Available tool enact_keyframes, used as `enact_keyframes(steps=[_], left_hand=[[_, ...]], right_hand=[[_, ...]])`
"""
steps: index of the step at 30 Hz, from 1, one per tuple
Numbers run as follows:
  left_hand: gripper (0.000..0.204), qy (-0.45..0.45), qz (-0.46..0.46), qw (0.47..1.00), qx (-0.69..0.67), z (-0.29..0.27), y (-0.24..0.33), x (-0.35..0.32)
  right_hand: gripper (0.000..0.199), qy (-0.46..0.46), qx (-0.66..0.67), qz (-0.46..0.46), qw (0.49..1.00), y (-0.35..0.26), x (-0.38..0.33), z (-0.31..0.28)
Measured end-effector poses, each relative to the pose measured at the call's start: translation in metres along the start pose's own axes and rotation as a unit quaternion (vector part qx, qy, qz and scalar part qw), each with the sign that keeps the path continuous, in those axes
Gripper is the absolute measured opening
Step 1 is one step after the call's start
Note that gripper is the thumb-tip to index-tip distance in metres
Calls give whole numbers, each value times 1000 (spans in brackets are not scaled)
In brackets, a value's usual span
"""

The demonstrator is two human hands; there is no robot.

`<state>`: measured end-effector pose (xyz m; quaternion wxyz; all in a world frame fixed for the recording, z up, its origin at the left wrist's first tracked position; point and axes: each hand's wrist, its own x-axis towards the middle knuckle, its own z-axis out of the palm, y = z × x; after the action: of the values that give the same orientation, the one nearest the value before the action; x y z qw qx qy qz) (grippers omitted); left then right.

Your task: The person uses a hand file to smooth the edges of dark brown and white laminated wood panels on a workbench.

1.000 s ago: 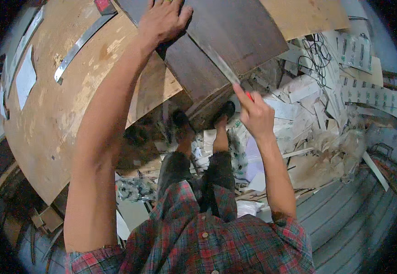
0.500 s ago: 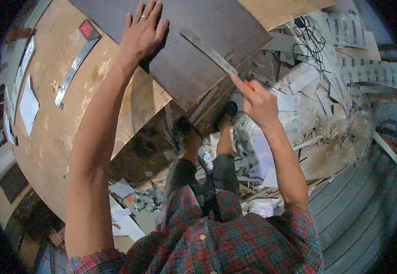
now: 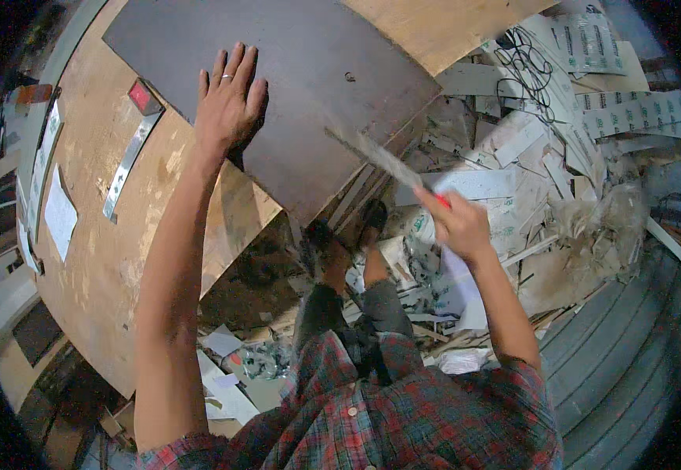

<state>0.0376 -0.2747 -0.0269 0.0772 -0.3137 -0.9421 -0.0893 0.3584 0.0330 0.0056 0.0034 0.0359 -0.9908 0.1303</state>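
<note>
A dark grey-brown board (image 3: 309, 47) lies flat across the pale wooden worktop (image 3: 82, 258). My left hand (image 3: 231, 110) presses on the board near its left edge, fingers stretched out and a ring on one of them. My right hand (image 3: 459, 223) is closed round the red handle of a long, flat grey file (image 3: 383, 160). The file's blade is smeared by motion. It slants up and left from the hand, its far end at or just over the board's near right edge; contact there I cannot tell.
A metal strip with a red block end (image 3: 125, 168) lies left of the board, beside a white scrap (image 3: 61, 211). Beyond the board's right side are a black cable coil (image 3: 524, 66) and heaped white offcuts (image 3: 520, 141). Grey ribbed sheeting (image 3: 622, 352) covers the lower right.
My right hand has drawn the file down and to the right, toward me. In the picture, the board and my left hand on it sit slightly lower and further left.
</note>
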Motion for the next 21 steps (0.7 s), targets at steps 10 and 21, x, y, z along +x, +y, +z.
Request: enact_keyframes(steps=[10,21], left_hand=[[57,-27,-2,1000,4,-4,-1,-1],[57,-40,6,999,1,-5,-3,2]], right_hand=[[62,49,27,-67,996,33,81,-3],[56,58,41,-88,994,76,90,-10]])
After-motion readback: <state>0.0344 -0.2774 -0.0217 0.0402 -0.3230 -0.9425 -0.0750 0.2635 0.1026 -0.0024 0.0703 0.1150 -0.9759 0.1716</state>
